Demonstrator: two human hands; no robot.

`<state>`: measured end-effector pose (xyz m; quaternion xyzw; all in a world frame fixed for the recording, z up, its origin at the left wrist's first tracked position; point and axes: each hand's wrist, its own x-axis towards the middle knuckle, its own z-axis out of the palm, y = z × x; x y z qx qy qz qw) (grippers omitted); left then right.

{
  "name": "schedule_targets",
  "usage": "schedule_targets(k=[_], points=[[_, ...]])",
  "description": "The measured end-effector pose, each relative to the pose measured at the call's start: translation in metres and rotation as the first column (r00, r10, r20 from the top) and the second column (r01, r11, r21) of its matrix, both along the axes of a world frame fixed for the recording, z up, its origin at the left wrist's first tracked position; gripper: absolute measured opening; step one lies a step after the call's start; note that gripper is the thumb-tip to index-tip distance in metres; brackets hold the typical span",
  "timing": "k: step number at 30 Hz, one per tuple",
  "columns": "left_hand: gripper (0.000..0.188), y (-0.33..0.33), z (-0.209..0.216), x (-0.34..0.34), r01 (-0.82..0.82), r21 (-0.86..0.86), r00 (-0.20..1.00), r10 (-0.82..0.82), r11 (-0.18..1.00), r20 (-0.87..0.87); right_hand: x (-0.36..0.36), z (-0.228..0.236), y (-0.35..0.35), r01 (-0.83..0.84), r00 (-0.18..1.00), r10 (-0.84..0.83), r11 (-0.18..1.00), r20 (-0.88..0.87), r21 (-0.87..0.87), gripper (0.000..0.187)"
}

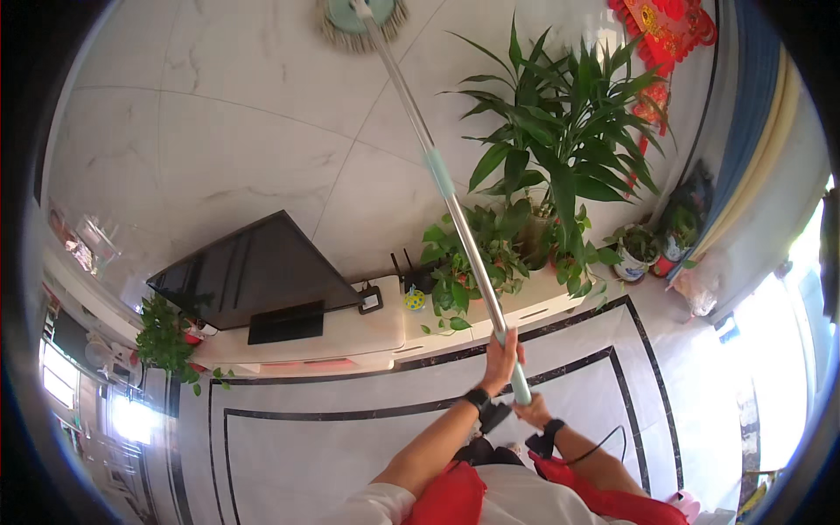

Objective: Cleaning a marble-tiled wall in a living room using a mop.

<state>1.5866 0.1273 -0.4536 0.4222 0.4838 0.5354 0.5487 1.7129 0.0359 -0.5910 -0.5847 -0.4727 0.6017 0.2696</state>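
- Head view: the left hand point(503, 354) is closed around the metal pole of the mop point(442, 175), with the fingers wrapped tight on the shaft, a little above the lower end of the pole.
- The right hand point(534, 409) holds the light green grip at the very bottom end of the same pole; its fingers are curled around the grip, but how firmly they press I cannot tell because the hand is partly hidden.
- Both wrists carry a black band, and a thin black cable runs from the right one.
- The mop stands raised, its pole slanting up and to the left, and the round green head with pale fringes point(360, 19) presses against the white marble wall point(227, 149) at the top edge of the picture.
- Under the pole is a long white cabinet point(350, 337) against the wall.
- On the cabinet stands a dark television point(254, 271), tilted in the fisheye picture.
- Right of it are several green potted plants point(560, 131), the tallest just beside the pole.
- A red ornament point(665, 31) hangs on the wall at the upper right.
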Motion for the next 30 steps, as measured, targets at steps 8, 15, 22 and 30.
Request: schedule_targets(k=[8, 15, 22, 30], points=[[0.034, -0.076, -0.044, 0.025, 0.032, -0.157, 0.999, -0.026, 0.987, 0.043, 0.024, -0.014, -0.089, 0.025, 0.996, -0.009, 0.983, 0.088, -0.181, 0.028], [0.034, -0.041, -0.006, 0.007, 0.051, -0.035, 0.999, -0.051, 0.998, 0.007, 0.014, 0.019, -0.046, -0.024, 0.994, 0.033, 0.996, 0.103, -0.090, 0.030], [0.042, 0.056, 0.116, -0.050, 0.021, 0.230, 1.000, -0.026, 0.973, 0.016, -0.050, 0.122, 0.064, 0.032, 0.996, -0.010, 0.964, -0.083, 0.264, 0.027], [0.042, 0.127, 0.316, -0.138, -0.008, 0.478, 1.000, 0.011, 0.878, -0.003, -0.146, 0.327, 0.148, 0.013, 0.959, 0.114, 0.897, -0.259, 0.443, 0.033]])
